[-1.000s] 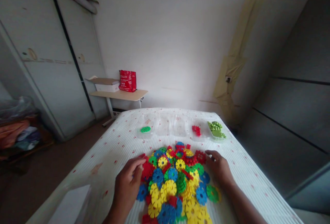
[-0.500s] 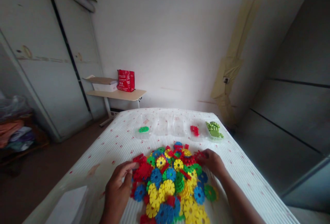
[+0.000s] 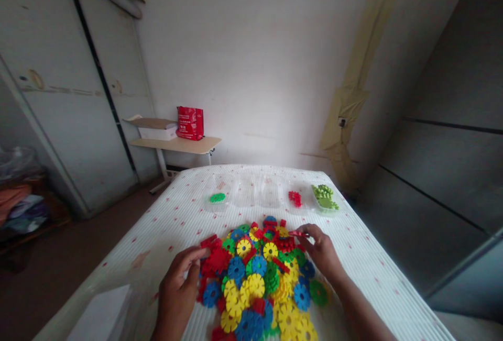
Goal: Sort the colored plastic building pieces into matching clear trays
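A mixed pile of notched plastic discs (image 3: 255,284) in red, yellow, blue and green lies before me. My right hand (image 3: 320,249) is at the pile's far right side, with a thin red plastic piece (image 3: 298,233) pinched between thumb and fingers. The piece's full shape is too blurred to make out. At the pile's left edge rests my left hand (image 3: 181,278), thumb and index finger apart. Its index fingertip touches or nearly touches the red plastic pieces (image 3: 216,258) there.
Clear plastic trays stand in a row across the far part of the table; among them are green discs (image 3: 217,198), red pieces (image 3: 295,198) and light green pieces (image 3: 324,197). A white box-like object (image 3: 100,315) lies at the near left. Behind stands a small table (image 3: 184,144) with a red bag (image 3: 190,123).
My right hand has lifted slightly and turned, bringing a red piece up from the pile's right side. The left hand has stayed almost where it was.
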`<action>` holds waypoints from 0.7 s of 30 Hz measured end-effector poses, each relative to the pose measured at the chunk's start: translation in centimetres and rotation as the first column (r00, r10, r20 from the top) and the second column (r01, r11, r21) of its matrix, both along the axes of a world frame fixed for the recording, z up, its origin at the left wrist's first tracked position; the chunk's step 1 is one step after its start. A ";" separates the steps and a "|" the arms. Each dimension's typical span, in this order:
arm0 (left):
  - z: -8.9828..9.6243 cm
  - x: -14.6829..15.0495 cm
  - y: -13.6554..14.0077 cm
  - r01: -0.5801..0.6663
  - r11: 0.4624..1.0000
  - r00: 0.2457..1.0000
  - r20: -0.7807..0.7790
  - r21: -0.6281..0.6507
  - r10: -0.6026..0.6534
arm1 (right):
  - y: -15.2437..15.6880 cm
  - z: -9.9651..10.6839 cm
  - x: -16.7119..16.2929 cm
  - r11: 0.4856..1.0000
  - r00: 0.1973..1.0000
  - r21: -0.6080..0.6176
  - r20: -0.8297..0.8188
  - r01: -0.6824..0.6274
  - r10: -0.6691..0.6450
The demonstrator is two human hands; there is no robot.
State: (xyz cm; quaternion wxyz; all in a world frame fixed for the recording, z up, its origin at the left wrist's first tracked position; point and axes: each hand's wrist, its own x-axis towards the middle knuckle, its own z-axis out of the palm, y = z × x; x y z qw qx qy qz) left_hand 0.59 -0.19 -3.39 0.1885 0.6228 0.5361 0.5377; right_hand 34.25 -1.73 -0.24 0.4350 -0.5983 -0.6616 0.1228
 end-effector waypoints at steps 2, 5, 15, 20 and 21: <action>0.0 0.0 0.0 -0.002 1.000 1.000 -0.001 0.004 0.002 | -0.1 -0.2 -0.5 0.995 0.993 -0.051 0.069 -0.090 0.093; 0.1 0.0 0.0 0.000 1.000 1.000 -0.004 -0.009 0.000 | -0.2 -0.2 -0.9 0.975 0.978 -0.153 0.110 -0.160 0.178; -0.4 0.0 0.1 0.012 1.000 1.000 0.006 0.006 -0.012 | -0.3 0.6 -1.7 0.951 0.955 -0.213 0.144 -0.225 0.258; -0.5 0.0 0.2 0.028 0.999 1.000 -0.007 0.016 -0.027 | -0.2 0.4 -2.8 0.972 0.949 -0.226 0.286 -0.065 0.130; -0.5 0.0 0.2 0.030 0.999 1.000 -0.009 0.017 -0.030 | -0.1 0.4 -3.1 0.973 0.944 -0.229 0.317 -0.018 0.092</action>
